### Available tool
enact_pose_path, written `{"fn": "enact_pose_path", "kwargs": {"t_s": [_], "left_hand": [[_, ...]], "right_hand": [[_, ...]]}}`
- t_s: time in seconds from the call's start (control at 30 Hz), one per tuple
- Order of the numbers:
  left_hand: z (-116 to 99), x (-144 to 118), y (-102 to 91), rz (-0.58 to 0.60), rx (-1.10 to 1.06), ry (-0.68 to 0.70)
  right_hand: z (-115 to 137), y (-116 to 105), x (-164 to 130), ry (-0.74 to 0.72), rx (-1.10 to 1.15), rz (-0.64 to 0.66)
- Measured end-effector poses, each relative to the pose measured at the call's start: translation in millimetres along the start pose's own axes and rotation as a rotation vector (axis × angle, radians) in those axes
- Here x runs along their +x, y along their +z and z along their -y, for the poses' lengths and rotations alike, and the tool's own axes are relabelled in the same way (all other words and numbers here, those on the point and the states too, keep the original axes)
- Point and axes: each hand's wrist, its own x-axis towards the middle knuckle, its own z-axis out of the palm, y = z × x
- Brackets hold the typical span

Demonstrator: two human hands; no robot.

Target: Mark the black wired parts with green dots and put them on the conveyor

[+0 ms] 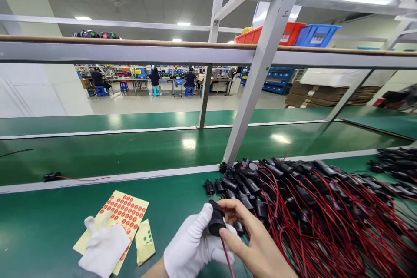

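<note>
My left hand (192, 243), in a white glove, is closed around a black cylindrical part with a red wire (215, 219). The bare fingers of my right hand (252, 239) pinch the same part from the right, thumb near its lower end. Its red wire runs down toward me between my hands. Just beyond and to the right lies a large heap of similar black wired parts (302, 200), their red and black wires trailing toward the front right. Several of these parts lie right behind my fingers.
At left, a white glove (106, 247) partly covers a sheet of red round stickers (125, 210). Beside it lies a small piece with green stickers (145, 243). One wired part (52, 177) rests by the conveyor (146, 152). A slanted metal post (254, 91) rises behind the heap.
</note>
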Motion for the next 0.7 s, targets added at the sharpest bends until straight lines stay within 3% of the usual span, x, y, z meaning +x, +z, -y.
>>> {"fn": "enact_pose_path", "kwargs": {"t_s": [0.17,0.43,0.6,0.7], "left_hand": [[-3,0,-1.3,-0.069,-0.022,0.001],[-2,-3,4.7,-0.061,-0.023,0.077],[-10,-10,9.9,0.064,0.117,0.150],[-21,-13,12.9,-0.008,0.457,0.254]], "right_hand": [[-7,9,-2,0.001,0.048,-0.034],[-17,15,-6,0.036,0.117,-0.049],[-18,6,-5,-0.157,0.117,-0.065],[-19,-5,-5,-0.310,0.015,-0.035]]}}
